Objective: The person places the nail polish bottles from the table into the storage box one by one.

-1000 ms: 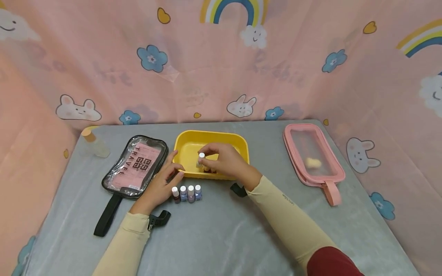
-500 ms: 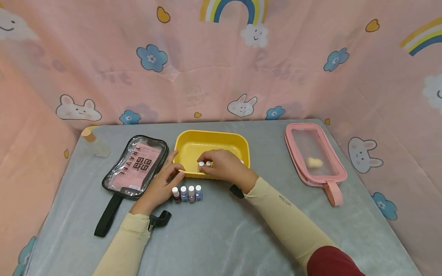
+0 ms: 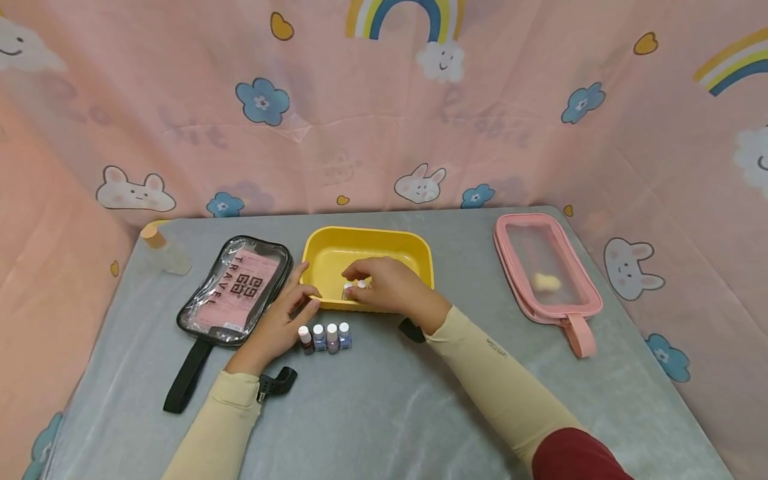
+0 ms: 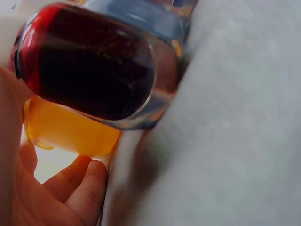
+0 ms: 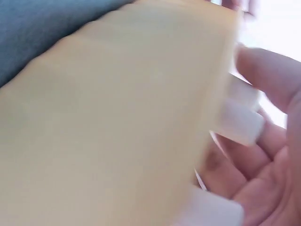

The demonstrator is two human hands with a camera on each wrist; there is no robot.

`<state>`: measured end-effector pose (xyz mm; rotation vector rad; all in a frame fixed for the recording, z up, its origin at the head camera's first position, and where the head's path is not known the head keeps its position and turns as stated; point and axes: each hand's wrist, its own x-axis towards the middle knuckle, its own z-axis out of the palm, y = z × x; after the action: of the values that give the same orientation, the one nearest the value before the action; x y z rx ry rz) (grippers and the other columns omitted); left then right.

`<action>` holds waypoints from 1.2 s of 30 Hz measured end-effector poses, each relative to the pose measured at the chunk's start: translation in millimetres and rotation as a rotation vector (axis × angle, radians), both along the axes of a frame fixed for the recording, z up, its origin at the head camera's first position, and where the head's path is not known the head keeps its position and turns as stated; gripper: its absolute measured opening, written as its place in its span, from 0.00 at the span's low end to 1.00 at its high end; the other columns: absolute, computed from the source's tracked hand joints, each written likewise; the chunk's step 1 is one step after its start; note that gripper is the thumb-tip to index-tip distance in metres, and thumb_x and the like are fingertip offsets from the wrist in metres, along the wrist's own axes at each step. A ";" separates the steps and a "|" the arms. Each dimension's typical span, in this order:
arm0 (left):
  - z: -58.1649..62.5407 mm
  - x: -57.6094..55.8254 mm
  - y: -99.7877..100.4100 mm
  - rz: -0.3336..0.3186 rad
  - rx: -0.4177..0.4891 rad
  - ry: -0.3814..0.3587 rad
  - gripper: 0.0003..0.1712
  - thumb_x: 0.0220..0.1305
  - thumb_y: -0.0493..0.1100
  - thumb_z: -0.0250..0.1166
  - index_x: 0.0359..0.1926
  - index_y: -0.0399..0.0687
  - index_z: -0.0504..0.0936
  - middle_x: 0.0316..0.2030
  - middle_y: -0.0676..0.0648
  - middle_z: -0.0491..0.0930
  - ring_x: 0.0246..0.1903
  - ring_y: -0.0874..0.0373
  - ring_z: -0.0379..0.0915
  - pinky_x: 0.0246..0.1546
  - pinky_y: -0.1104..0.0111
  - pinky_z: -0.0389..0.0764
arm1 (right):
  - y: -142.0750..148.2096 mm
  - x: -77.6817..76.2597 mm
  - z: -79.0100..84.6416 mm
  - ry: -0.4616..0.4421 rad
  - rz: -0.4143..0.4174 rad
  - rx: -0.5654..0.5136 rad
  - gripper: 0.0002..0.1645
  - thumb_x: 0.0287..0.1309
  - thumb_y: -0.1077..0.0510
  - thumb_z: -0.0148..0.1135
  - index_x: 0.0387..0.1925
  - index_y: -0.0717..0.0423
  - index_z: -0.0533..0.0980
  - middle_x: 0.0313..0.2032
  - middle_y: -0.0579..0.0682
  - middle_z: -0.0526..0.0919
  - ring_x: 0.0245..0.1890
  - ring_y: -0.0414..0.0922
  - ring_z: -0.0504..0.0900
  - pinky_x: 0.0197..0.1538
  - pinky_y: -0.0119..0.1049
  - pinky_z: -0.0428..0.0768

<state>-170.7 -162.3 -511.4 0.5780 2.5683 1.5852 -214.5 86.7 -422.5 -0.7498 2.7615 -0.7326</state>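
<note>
My left hand (image 3: 277,320) rests at the near left corner of a yellow tray (image 3: 369,232), its spread fingers touching the corner and side. Inside the tray my right hand (image 3: 390,283) pinches a small white-capped nail polish bottle (image 3: 347,287) between thumb and curled fingers. Other white caps (image 5: 240,123) stand beside it in the right wrist view; the hand hides most of the bottles. Just in front of the tray stand several nail polish bottles in a row, a dark red nail polish bottle (image 3: 306,340) at the left end. It looms large in the left wrist view.
A clear black-edged pouch (image 3: 240,287) with a strap lies left of the tray. Behind it is a bottle with a tan cap (image 3: 165,250). At the right lies a pink zip pouch (image 3: 546,267) with a pale yellow object inside. A patterned curtain (image 3: 360,120) hangs behind the grey-covered table.
My right hand has lowered the white-capped bottle into the tray and shifted it slightly left beside another. The left hand has stayed at the tray's corner.
</note>
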 end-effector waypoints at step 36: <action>-2.1 -1.4 0.0 0.000 -0.017 0.019 0.10 0.83 0.51 0.56 0.53 0.54 0.78 0.85 0.53 0.41 0.83 0.44 0.39 0.75 0.40 0.60 | -0.4 66.8 -45.1 0.062 0.056 -0.357 0.12 0.63 0.59 0.78 0.48 0.55 0.88 0.44 0.45 0.90 0.44 0.40 0.84 0.51 0.35 0.84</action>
<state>-172.2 -162.3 -513.4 0.5945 2.5924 1.5636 -147.7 86.3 -467.5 -0.9229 2.6816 -1.2287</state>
